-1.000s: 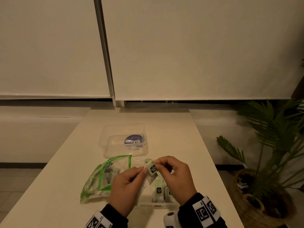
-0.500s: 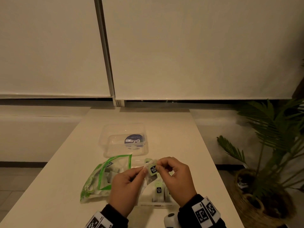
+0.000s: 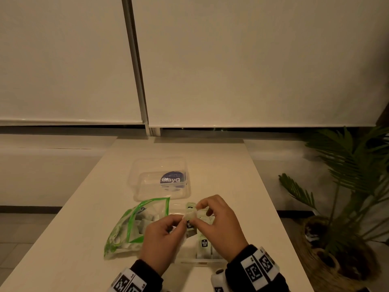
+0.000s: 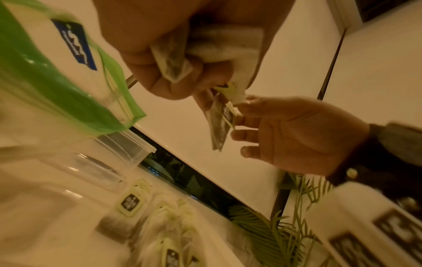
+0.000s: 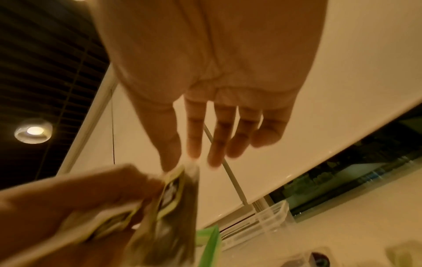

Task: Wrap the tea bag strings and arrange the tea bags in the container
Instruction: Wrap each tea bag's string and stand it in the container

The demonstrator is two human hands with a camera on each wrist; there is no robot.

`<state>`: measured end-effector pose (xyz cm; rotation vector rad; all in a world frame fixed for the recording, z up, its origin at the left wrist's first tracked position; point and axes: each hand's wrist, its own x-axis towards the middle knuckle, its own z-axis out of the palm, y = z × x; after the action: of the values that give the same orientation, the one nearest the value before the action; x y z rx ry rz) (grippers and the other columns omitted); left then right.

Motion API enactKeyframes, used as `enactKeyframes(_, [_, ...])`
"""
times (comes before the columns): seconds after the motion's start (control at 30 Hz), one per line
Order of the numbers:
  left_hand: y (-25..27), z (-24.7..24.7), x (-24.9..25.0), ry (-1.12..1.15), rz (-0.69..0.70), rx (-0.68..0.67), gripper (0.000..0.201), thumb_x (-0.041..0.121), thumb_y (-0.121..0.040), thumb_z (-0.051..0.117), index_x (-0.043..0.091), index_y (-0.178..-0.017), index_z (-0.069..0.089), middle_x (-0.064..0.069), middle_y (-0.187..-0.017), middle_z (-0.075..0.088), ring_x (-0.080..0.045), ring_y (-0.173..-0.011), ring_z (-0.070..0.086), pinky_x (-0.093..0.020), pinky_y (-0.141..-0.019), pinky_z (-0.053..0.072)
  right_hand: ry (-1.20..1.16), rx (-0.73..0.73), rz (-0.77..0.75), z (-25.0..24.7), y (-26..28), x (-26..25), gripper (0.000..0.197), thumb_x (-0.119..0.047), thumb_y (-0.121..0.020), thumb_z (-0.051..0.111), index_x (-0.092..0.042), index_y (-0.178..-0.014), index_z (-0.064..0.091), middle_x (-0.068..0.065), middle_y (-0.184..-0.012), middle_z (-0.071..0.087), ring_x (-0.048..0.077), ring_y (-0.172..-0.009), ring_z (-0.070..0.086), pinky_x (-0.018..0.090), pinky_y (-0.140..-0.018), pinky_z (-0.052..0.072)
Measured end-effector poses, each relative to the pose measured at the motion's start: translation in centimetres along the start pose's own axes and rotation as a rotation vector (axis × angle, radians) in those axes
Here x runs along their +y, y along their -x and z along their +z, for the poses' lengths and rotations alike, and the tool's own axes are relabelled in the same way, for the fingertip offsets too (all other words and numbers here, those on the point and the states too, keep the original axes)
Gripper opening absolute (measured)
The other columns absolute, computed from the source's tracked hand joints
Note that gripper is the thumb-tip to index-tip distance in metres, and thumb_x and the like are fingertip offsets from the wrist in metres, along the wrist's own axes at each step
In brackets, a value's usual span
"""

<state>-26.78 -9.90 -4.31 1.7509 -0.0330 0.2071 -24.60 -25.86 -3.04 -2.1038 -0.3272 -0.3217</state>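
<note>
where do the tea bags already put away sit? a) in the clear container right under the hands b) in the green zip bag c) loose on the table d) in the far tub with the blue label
a: several tagged tea bags stand in the clear container directly below the hands, near the table's front edge.

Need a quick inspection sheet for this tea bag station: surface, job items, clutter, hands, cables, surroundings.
Surface: pale long table, dim warm light.
Job's things: tea bag held between both hands; more tea bags in the clear container near the person; green-edged zip bag to its left holds more.
Clutter: clear lid with a blue label, farther back.
Hands: left hand grips the tea bag; right hand pinches its top.
Cables: nothing seen.
Surroundings: drawn blinds, potted plant at right.
</note>
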Motion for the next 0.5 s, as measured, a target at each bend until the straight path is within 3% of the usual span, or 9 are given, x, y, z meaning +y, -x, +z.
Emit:
enactKeyframes(0.1, [-0.6,-0.1,-0.8,-0.094,0.011,-0.017,0.024,0.01,-0.086,0.07,0.026,-0.07,0.076,0.004,-0.069,0.073,-0.004,-0.062,0.063,-0.019,-0.062,0.049,0.14,-0.279,-0.055,-0.8,-1.7,-0.2,0.027,-0.032,-0.084,0.069,-0.034,-0.11,0.063,-0.019,-0.099,0.055,-0.001,-0.091,0.047,0.011,-0.08,0.038])
enactKeyframes(0.2, [-0.9,0.0,-1.3,-0.171,-0.021,-0.072,0.02,0.01,-0.086,0.068,0.022,-0.073,0.074,0.006,-0.068,0.072,-0.002,-0.061,0.063,-0.019,-0.063,0.048,0.329,-0.496,-0.101,-0.7,-3.2,-0.5,0.012,-0.029,-0.089,0.062,-0.027,-0.098,0.069,-0.012,-0.088,0.063,0.004,-0.081,0.051,0.021,-0.075,0.041])
enactKeyframes(0.33, [-1.3,0.4,-3.5,-0.197,-0.206,-0.187,0.013,0.016,-0.081,0.074,0.015,-0.068,0.074,-0.003,-0.066,0.07,-0.005,-0.058,0.057,-0.021,-0.062,0.044,0.467,-0.59,-0.089,0.2,-4.7,0.6,0.012,-0.019,-0.087,0.059,-0.021,-0.094,0.068,-0.002,-0.093,0.069,0.016,-0.086,0.06,0.028,-0.076,0.046])
enactKeyframes(0.43, [-1.7,0.8,-5.2,-0.218,-0.328,-0.21,0.015,0.014,-0.08,0.073,0.012,-0.065,0.073,0.001,-0.06,0.068,-0.006,-0.057,0.054,-0.02,-0.058,0.041,0.473,-0.654,-0.018,0.6,-6.1,2.2,0.011,-0.017,-0.088,0.06,-0.019,-0.096,0.068,0.0,-0.096,0.069,0.012,-0.081,0.055,0.026,-0.074,0.043])
enactKeyframes(0.5, [-1.8,1.0,-5.6,-0.206,-0.402,-0.216,0.003,0.012,-0.079,0.072,0.014,-0.077,0.073,0.0,-0.062,0.07,-0.006,-0.056,0.057,-0.019,-0.059,0.043,0.432,-0.657,0.052,1.1,-7.1,3.3,0.012,-0.014,-0.087,0.061,-0.016,-0.096,0.069,0.001,-0.096,0.069,0.009,-0.081,0.053,0.022,-0.073,0.039])
